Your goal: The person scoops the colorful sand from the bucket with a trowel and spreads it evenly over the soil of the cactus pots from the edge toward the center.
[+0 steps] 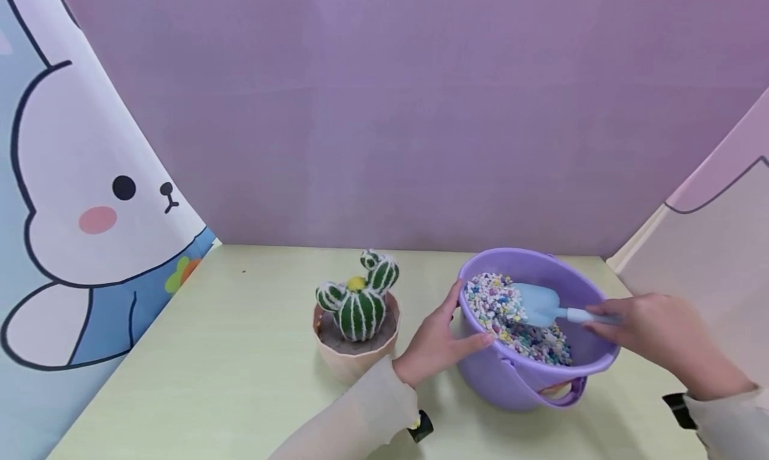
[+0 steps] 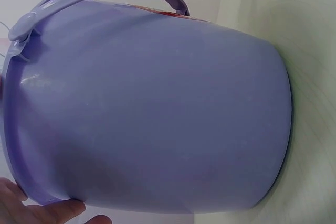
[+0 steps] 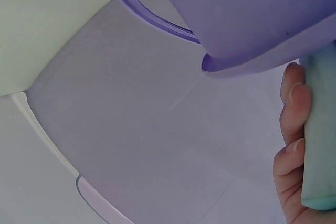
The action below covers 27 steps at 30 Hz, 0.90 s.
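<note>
A purple bucket (image 1: pixel 510 386) stands on the table, partly filled with small multicoloured pebbles (image 1: pixel 498 306). At the bucket's left rim, my left hand (image 1: pixel 435 346) holds on with thumb and fingers spread apart. My right hand (image 1: pixel 657 330) grips the handle of a light blue toy shovel (image 1: pixel 539 305), whose blade lies over the pebbles inside the bucket. The right wrist view shows curled fingers (image 3: pixel 295 106) against the shovel's pale handle (image 3: pixel 320 135). In the left wrist view the bucket's side wall (image 2: pixel 157 108) fills most of the picture, with fingertips at its rim.
Left of the bucket, close to my left forearm, is a potted cactus (image 1: pixel 360 313) in a pale pink pot (image 1: pixel 354 363). The bucket's carrying handle (image 1: pixel 565 400) hangs down at the front. A purple backdrop (image 1: pixel 384 113) rises behind the pale table (image 1: pixel 240 353), and a cartoon-printed panel (image 1: pixel 78 179) borders the left.
</note>
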### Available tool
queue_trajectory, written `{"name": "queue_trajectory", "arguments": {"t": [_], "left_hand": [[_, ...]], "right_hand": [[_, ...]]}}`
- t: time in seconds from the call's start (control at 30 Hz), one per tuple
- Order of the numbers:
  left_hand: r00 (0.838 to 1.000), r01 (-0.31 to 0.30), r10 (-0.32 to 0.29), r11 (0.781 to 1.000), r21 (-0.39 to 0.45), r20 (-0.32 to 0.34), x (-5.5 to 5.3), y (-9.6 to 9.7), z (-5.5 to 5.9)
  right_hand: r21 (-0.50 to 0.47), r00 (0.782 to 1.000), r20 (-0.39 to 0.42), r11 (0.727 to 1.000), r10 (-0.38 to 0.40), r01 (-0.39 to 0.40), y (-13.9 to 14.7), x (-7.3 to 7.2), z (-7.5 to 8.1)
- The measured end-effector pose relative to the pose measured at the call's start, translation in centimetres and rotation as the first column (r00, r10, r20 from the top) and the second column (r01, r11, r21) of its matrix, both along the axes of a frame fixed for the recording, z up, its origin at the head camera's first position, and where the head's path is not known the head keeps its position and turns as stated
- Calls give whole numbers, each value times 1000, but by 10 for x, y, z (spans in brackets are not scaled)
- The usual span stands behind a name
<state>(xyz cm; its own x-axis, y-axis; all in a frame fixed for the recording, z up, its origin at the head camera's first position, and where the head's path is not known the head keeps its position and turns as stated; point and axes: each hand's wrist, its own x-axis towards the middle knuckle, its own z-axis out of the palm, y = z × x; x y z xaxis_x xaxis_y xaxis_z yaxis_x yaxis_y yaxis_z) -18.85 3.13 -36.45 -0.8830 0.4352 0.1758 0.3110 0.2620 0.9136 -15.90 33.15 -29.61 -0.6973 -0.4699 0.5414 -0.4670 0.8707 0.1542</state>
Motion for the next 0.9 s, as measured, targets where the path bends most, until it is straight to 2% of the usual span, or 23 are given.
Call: {"name": "queue_trajectory", "arguments": {"t": [0.23,0.63,0.9], "left_hand": [[1000,7,-7,1000,4,-8,0,0,1],[1000,9,-9,1000,4,-16,1,-1,2],[1000,7,-7,1000,6,-22,1,0,2]], "right_hand": [[-13,995,64,997,-78,79,5,4,1],[-89,990,87,989,-114,121,4,11,-2],[-124,992,63,985,-109,117,4,13,-6]]}}
